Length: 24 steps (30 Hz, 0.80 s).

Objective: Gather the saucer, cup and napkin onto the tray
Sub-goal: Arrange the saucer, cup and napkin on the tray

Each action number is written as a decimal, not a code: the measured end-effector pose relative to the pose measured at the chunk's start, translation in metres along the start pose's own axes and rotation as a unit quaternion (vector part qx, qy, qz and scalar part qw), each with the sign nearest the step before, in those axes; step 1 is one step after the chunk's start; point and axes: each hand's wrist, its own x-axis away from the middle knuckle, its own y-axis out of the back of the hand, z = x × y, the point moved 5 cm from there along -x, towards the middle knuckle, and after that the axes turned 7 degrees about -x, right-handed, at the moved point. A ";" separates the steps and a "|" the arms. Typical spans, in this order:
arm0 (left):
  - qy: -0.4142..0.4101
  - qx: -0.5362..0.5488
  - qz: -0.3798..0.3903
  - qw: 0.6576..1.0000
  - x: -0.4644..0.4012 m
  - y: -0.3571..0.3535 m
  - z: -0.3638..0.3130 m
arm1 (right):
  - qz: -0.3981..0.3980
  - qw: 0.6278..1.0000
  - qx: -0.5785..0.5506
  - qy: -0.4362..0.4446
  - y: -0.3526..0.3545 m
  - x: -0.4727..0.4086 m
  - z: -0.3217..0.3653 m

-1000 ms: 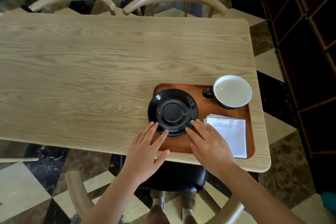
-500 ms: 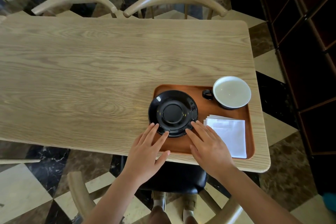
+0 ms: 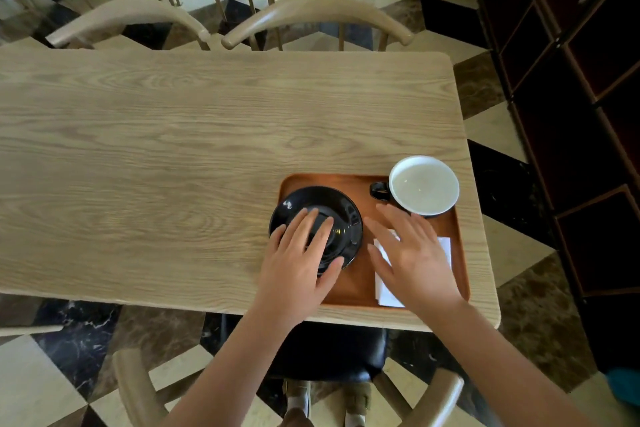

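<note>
A brown wooden tray (image 3: 353,282) lies at the table's near right corner. The black saucer (image 3: 346,215) sits on the tray's left end, overhanging its left rim. My left hand (image 3: 298,260) lies flat over the saucer with fingers spread, holding nothing. The cup (image 3: 423,185), white inside with a black handle, stands upright at the tray's far right corner. A white folded napkin (image 3: 445,246) lies on the tray's right half, mostly hidden under my right hand (image 3: 412,258), which is spread flat above it, fingertips just short of the cup.
The light wooden table (image 3: 173,156) stretches left and far from the tray. Two curved chair backs (image 3: 311,15) stand along its far edge. A dark shelf unit (image 3: 571,97) rises to the right. A black-seated chair (image 3: 329,354) is under the near edge.
Both hands moved forward: the left from the near table edge onto the saucer, the right from the tray's near part over the napkin toward the cup. Saucer, cup and napkin stayed put.
</note>
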 end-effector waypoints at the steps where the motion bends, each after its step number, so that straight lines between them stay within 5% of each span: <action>1: -0.014 -0.003 -0.023 1.000 -0.016 0.005 -0.008 | -0.020 1.000 0.017 -0.009 0.009 -0.009 -0.010; 6: -0.064 -0.021 -0.036 0.997 -0.088 0.005 -0.050 | -0.038 0.991 0.077 -0.101 0.036 -0.032 -0.071; 13: -0.084 -0.043 0.011 0.995 -0.120 -0.022 -0.075 | 0.064 0.971 0.021 -0.230 0.028 -0.027 -0.117; 24: 0.037 0.211 0.060 0.975 -0.117 -0.023 -0.056 | 0.025 0.945 -0.153 -0.289 0.023 -0.025 -0.109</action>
